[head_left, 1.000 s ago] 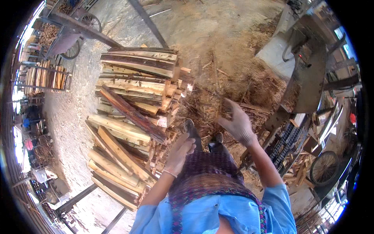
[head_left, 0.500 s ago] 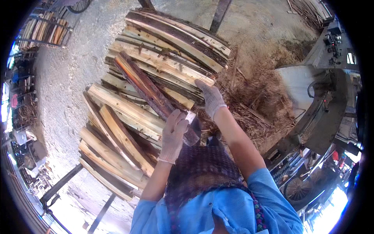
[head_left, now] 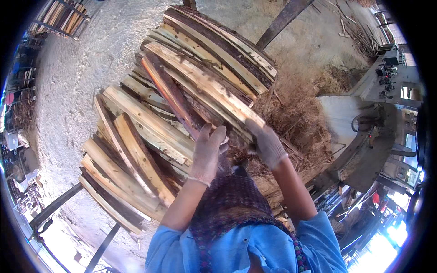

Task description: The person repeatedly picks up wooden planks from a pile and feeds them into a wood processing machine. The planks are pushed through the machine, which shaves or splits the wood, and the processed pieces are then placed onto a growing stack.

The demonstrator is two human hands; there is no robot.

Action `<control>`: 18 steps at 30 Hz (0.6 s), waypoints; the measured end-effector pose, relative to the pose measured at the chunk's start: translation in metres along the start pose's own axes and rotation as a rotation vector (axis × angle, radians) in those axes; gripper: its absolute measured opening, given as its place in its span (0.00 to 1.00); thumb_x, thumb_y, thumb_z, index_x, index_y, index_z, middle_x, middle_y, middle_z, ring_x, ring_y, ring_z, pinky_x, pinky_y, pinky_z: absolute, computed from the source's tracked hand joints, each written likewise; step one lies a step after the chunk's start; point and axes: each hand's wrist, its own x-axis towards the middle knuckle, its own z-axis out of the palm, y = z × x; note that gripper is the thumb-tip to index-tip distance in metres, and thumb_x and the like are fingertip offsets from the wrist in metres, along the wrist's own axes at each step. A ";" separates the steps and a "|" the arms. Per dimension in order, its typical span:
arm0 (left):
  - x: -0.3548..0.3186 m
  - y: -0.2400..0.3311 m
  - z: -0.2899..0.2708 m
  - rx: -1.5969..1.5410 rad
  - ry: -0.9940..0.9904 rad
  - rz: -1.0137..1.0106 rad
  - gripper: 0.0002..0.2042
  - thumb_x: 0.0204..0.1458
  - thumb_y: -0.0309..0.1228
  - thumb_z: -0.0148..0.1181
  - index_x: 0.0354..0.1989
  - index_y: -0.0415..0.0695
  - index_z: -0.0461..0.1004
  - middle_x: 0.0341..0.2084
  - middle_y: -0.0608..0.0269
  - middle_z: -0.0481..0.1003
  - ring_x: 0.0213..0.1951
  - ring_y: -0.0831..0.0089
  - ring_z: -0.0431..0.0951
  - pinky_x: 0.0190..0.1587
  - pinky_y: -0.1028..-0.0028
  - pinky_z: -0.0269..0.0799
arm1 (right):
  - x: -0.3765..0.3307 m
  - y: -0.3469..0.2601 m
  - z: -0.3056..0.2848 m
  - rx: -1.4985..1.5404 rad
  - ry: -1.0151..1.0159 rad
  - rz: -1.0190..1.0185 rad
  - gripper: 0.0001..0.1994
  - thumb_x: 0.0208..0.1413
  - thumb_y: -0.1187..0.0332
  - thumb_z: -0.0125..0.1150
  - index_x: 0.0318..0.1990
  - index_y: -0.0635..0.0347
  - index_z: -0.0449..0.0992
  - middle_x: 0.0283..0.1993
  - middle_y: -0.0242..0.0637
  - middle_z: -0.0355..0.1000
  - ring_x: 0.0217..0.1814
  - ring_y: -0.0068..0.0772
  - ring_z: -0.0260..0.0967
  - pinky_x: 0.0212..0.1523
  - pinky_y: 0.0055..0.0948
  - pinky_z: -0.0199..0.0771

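Observation:
My left hand (head_left: 209,152), in a pale work glove, is closed around the near end of a reddish, bark-edged wood slab (head_left: 167,91). That slab slants away to the far left over the pile; its near end is mostly hidden by the glove. To the right, my gloved right hand (head_left: 266,143) grips the near end of a long pale wood slab (head_left: 207,82), thumb on top and fingers underneath. This slab lies beside the reddish one, its far end over the other slabs.
More bark-edged slabs (head_left: 145,120) lie stacked on a frame with dark metal bars (head_left: 284,22). Bark scraps and shavings (head_left: 296,123) heap to the right, beside a pale machine (head_left: 339,116). Another bundle of wood (head_left: 59,17) stands far left.
My right hand has gone from resting at the slab's end to gripping it, and has drawn nearer with it. The reddish slab's near end has shifted slightly; the whole view has turned a little.

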 end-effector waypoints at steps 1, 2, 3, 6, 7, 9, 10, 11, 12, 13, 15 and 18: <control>-0.003 0.000 0.003 -0.002 -0.012 0.021 0.22 0.66 0.42 0.66 0.62 0.42 0.72 0.49 0.62 0.78 0.48 0.67 0.83 0.48 0.64 0.84 | -0.017 0.007 0.001 0.047 -0.019 -0.010 0.26 0.70 0.47 0.61 0.56 0.66 0.77 0.41 0.36 0.80 0.30 0.24 0.75 0.29 0.25 0.78; -0.002 -0.003 0.004 -0.103 -0.040 -0.028 0.22 0.66 0.42 0.66 0.62 0.41 0.72 0.49 0.61 0.78 0.48 0.67 0.83 0.48 0.64 0.83 | -0.033 0.018 0.001 0.092 -0.043 -0.020 0.27 0.71 0.47 0.59 0.61 0.64 0.77 0.46 0.37 0.81 0.36 0.27 0.79 0.31 0.24 0.80; -0.002 -0.009 0.002 -0.203 -0.065 -0.082 0.22 0.65 0.41 0.67 0.61 0.40 0.73 0.49 0.61 0.79 0.48 0.66 0.83 0.49 0.65 0.83 | -0.042 0.049 -0.009 0.136 -0.028 0.061 0.28 0.71 0.48 0.60 0.63 0.64 0.76 0.49 0.37 0.81 0.40 0.29 0.80 0.36 0.26 0.82; -0.001 -0.031 -0.005 -0.223 0.008 -0.079 0.24 0.65 0.44 0.64 0.60 0.37 0.76 0.46 0.55 0.82 0.43 0.64 0.85 0.48 0.66 0.84 | -0.102 0.067 0.026 0.524 0.074 0.108 0.29 0.68 0.47 0.64 0.63 0.65 0.77 0.52 0.40 0.81 0.50 0.36 0.80 0.52 0.34 0.81; -0.007 -0.038 -0.008 -0.266 -0.063 -0.072 0.24 0.65 0.45 0.64 0.59 0.37 0.76 0.45 0.55 0.82 0.42 0.64 0.85 0.48 0.67 0.84 | -0.101 0.080 0.020 0.533 0.073 0.147 0.32 0.65 0.47 0.67 0.64 0.67 0.76 0.52 0.43 0.81 0.52 0.36 0.79 0.59 0.37 0.77; -0.016 -0.049 -0.019 -0.278 -0.140 -0.062 0.25 0.63 0.45 0.64 0.58 0.36 0.76 0.44 0.55 0.83 0.42 0.64 0.85 0.48 0.67 0.84 | -0.095 0.098 -0.010 0.266 -0.048 0.238 0.34 0.64 0.47 0.69 0.65 0.69 0.75 0.54 0.44 0.81 0.52 0.36 0.78 0.60 0.36 0.77; -0.013 -0.057 -0.028 -0.248 -0.150 -0.049 0.25 0.63 0.45 0.65 0.57 0.35 0.77 0.45 0.54 0.83 0.42 0.63 0.85 0.48 0.67 0.84 | -0.089 0.107 -0.029 0.128 -0.108 0.276 0.36 0.63 0.47 0.70 0.66 0.70 0.74 0.54 0.45 0.81 0.52 0.36 0.78 0.60 0.36 0.77; -0.010 -0.061 -0.032 -0.223 -0.157 -0.029 0.25 0.62 0.44 0.65 0.57 0.35 0.77 0.45 0.54 0.83 0.43 0.63 0.86 0.48 0.67 0.84 | -0.072 0.118 -0.050 -0.149 -0.045 0.221 0.41 0.60 0.46 0.72 0.68 0.73 0.71 0.54 0.46 0.81 0.54 0.35 0.78 0.62 0.34 0.76; -0.009 -0.060 -0.033 -0.232 -0.150 -0.014 0.24 0.62 0.43 0.65 0.56 0.35 0.78 0.45 0.54 0.83 0.43 0.63 0.86 0.49 0.66 0.84 | -0.078 0.091 -0.040 -0.265 0.062 -0.012 0.46 0.57 0.45 0.74 0.71 0.75 0.66 0.54 0.50 0.81 0.54 0.39 0.79 0.61 0.37 0.77; -0.012 -0.059 -0.032 -0.234 -0.148 -0.010 0.23 0.62 0.42 0.65 0.56 0.35 0.78 0.45 0.54 0.83 0.43 0.63 0.86 0.49 0.66 0.84 | -0.056 0.101 -0.053 -0.394 0.079 -0.197 0.50 0.54 0.45 0.75 0.73 0.76 0.63 0.54 0.53 0.80 0.55 0.44 0.79 0.62 0.39 0.77; -0.020 -0.052 -0.028 -0.275 -0.162 -0.017 0.21 0.61 0.39 0.65 0.55 0.35 0.79 0.45 0.53 0.84 0.44 0.63 0.86 0.50 0.64 0.84 | -0.026 0.100 -0.053 -0.585 0.011 -0.377 0.55 0.50 0.44 0.77 0.74 0.77 0.58 0.56 0.59 0.79 0.57 0.52 0.79 0.62 0.43 0.77; -0.020 -0.053 -0.033 -0.150 -0.039 -0.082 0.19 0.62 0.37 0.65 0.55 0.35 0.80 0.45 0.54 0.84 0.44 0.64 0.86 0.50 0.65 0.84 | -0.019 0.063 0.005 -0.763 -0.201 -0.305 0.57 0.47 0.44 0.78 0.74 0.78 0.56 0.57 0.64 0.78 0.60 0.56 0.79 0.63 0.45 0.76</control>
